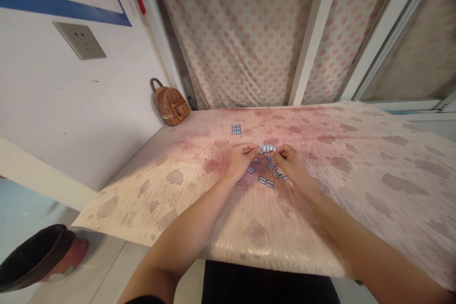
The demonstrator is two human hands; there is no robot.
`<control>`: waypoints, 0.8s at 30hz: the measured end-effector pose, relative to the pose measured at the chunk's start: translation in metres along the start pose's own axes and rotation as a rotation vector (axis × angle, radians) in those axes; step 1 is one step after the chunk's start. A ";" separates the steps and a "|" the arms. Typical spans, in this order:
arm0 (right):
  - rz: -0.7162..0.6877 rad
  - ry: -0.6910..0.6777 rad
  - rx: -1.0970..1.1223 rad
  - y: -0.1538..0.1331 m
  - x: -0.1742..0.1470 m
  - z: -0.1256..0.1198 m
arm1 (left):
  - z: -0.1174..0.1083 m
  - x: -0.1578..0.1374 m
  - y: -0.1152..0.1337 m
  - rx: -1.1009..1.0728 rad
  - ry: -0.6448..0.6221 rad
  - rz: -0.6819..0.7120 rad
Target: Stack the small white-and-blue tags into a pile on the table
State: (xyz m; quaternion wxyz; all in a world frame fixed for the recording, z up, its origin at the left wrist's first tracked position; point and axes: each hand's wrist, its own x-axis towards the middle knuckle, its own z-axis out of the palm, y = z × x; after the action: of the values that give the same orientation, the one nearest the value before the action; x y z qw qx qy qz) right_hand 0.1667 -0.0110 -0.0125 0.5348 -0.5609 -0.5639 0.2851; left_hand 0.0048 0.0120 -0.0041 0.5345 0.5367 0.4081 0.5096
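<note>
Between the fingertips of both hands is a short strip of small white rectangles edged in blue [267, 148]. My left hand [244, 156] pinches its left end. The right end is pinched by my right hand [289, 159]. Below the strip, several loose white-and-blue pieces [266, 182] lie scattered on the table, some partly hidden by the hands. Farther back, a neat block of similar pieces [236, 129] lies flat, apart from both hands. The pieces are too small for me to tell their exact kind.
A patterned cover [256, 232] lies over the table. At its back left corner, a small brown backpack [173, 106] leans by the wall. Dotted curtains [245, 33] hang behind the table. A dark-lined bin [67, 259] stands on the floor at left.
</note>
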 end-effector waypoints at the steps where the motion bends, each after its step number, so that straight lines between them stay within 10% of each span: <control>1: -0.002 -0.010 -0.009 0.001 0.000 0.000 | 0.000 0.000 -0.001 -0.002 -0.008 0.000; 24: -0.055 -0.051 -0.066 0.008 -0.002 0.001 | -0.001 0.001 -0.002 -0.010 -0.052 -0.043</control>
State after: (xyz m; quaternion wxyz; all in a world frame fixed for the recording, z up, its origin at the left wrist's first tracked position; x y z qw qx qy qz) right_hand 0.1676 -0.0104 -0.0206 0.5092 -0.5550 -0.6017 0.2656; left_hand 0.0044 0.0132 -0.0065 0.5584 0.5385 0.4028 0.4857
